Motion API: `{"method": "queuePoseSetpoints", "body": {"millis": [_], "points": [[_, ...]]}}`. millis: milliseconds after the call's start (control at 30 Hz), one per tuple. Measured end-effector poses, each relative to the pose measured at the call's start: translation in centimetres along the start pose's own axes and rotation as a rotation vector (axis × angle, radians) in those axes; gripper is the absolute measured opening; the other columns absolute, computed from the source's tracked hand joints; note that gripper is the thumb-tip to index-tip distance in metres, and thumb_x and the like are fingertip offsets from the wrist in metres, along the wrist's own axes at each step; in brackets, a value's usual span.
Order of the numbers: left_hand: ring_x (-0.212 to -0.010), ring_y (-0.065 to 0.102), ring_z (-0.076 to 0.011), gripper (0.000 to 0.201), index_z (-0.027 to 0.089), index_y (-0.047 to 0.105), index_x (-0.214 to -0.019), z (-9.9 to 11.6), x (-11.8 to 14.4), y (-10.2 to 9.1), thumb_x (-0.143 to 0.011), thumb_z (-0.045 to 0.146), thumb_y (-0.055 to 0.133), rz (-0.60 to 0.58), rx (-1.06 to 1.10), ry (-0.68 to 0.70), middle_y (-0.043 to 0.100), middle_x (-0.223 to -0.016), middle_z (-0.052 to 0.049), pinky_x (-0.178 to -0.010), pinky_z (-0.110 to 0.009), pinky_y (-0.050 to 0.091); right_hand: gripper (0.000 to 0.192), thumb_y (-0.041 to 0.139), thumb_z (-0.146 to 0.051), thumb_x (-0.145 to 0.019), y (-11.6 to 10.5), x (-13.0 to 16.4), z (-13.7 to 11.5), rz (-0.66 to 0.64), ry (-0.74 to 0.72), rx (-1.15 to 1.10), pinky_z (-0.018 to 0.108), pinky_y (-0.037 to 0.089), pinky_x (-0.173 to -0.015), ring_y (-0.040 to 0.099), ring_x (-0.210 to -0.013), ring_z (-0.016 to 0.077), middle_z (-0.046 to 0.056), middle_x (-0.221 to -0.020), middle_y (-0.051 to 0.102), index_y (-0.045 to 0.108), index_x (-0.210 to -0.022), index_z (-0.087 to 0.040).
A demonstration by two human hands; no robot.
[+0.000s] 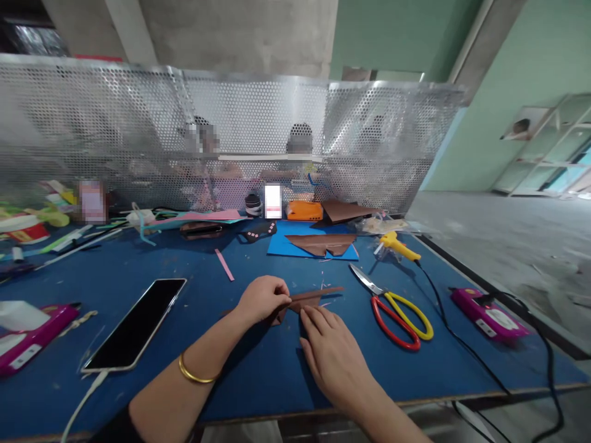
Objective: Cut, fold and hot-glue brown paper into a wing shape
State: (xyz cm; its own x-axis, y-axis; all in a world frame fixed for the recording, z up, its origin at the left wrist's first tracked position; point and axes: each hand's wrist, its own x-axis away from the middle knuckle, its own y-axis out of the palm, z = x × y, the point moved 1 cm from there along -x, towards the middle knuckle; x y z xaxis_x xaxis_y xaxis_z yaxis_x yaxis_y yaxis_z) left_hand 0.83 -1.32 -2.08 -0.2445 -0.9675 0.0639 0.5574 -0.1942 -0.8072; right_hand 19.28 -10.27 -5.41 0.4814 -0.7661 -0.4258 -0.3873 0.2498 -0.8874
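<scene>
My left hand's grip (pixel 265 298) is closed in a pinch, thumb against fingers, on one brown piece (pixel 306 301), while my right hand (pixel 333 349) lies palm-down and uncurled, thumb apart, its fingertips resting on the same piece's near edge. From my end of the feed, that makes two hands on one piece, set near the front middle of the blue worktop (pixel 261 387), with one gold bracelet (pixel 196 376) on my left wrist. Just right of it I count one pair of scissors (pixel 376 289), blades parted slightly, with two handle loops, one red and one yellow. Beyond them sits one yellow glue gun (pixel 401 247). One blue sheet (pixel 277 244) carries a second brown piece (pixel 323 243), and one larger brown sheet (pixel 348 211) lies behind, beside one orange box (pixel 303 211). I make out one pink strip (pixel 225 265) past my left hand and one dark piece with pink squares (pixel 258 232) farther back. Two magenta power strips, one at far right (pixel 489 315) and one at far left, flank the work. One dark-screened phone (pixel 138 323) lies left, joined to one white cable (pixel 87 397); one lit phone (pixel 272 201) stands at the back.
</scene>
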Motion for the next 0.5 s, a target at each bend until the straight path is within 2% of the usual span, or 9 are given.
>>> {"method": "queuePoseSetpoints", "body": {"millis": [167,267,333,400,500], "points": [[-0.083,0.065,-0.0199,0.006,0.023,0.07,-0.069,0.1,-0.1,-0.2,-0.068,0.028,0.068,0.034,-0.024,0.007,0.072,-0.08,-0.001,-0.07,-0.027,0.042,0.043,0.048,-0.02,-0.094,-0.8,-0.1,-0.7,-0.063,-0.003,0.002,0.046,0.048,-0.101,0.055,-0.119,0.0302,0.016,-0.131,0.062,0.058,-0.133,-0.007],[-0.081,0.066,-0.0211,0.006,0.022,0.068,-0.068,0.2,-0.1,-0.2,-0.069,0.027,0.065,0.041,-0.021,-0.003,0.072,-0.076,-0.001,-0.068,-0.028,0.043,0.043,0.053,-0.025,-0.093,-2.0,-0.6,0.3,-0.082,0.0,-0.009,0.036,0.048,-0.103,0.057,-0.119,0.0229,0.009,-0.131,0.064,0.058,-0.134,-0.015],[-0.078,0.066,-0.0214,0.008,0.022,0.068,-0.069,0.1,-0.2,-0.2,-0.07,0.029,0.064,0.035,-0.006,-0.015,0.072,-0.074,-0.001,-0.065,-0.028,0.042,0.043,0.054,-0.027,-0.092,-3.3,-1.4,2.7,-0.054,0.08,0.038,0.028,0.047,-0.103,0.058,-0.119,0.0174,0.006,-0.132,0.064,0.058,-0.135,-0.02],[-0.075,0.067,-0.0215,0.011,0.022,0.068,-0.07,0.0,-0.2,-0.2,-0.071,0.032,0.064,0.024,0.011,-0.026,0.072,-0.072,-0.001,-0.062,-0.028,0.042,0.043,0.049,-0.025,-0.096,-5.1,-2.5,6.7,0.002,0.228,0.128,0.034,0.045,-0.106,0.055,-0.125,0.0205,0.01,-0.136,0.06,0.054,-0.138,-0.019],[-0.069,0.067,-0.0212,0.012,0.022,0.067,-0.069,0.0,-0.3,-0.2,-0.071,0.034,0.063,0.008,0.029,-0.044,0.07,-0.068,-0.001,-0.059,-0.028,0.041,0.036,0.048,-0.023,-0.098,-7.8,-4.4,14.1,0.071,0.501,0.295,0.044,0.046,-0.104,0.056,-0.121,0.026,0.016,-0.134,0.058,0.057,-0.132,-0.014]]}}
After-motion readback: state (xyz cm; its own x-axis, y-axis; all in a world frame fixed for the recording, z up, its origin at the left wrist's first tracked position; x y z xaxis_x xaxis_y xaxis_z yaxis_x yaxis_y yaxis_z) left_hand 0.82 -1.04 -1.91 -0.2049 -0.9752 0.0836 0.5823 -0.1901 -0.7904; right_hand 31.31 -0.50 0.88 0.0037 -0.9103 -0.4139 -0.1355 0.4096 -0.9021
